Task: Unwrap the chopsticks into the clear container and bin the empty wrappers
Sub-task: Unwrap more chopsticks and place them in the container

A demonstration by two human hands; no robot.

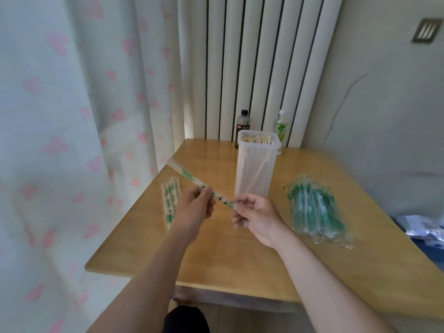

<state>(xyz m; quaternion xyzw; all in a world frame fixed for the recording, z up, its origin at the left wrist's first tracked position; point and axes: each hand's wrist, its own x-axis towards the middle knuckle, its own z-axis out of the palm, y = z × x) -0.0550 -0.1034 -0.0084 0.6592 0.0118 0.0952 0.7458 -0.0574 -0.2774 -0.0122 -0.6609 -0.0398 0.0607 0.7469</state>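
1. I see both hands raised over the middle of the wooden surface (240, 251), holding one wrapped pair of chopsticks (192, 179) between them.
2. The left hand (194, 209) pinches the pair about halfway along, thumb and fingertips closed on the wrapper.
3. The right hand (258, 217) pinches the near end of the wrapper, its other fingers curled in.
4. From the right hand the pair slants up toward 10 o'clock, and its far tip reaches the left edge of the surface.
5. At 12 o'clock from the hands I have the clear container (255, 171), upright and open at the top, with bare chopsticks standing inside.
6. At 9 o'clock, just beside the left hand, a small heap of wrapped chopsticks (170, 200) lies on the surface.
7. At 3 o'clock, apart from the right hand, lies a pile of clear, green-printed wrappers (314, 210).
8. Behind the container I can see a dark bottle (243, 123) and a green-labelled bottle (280, 127), both in front of the radiator (252, 68).
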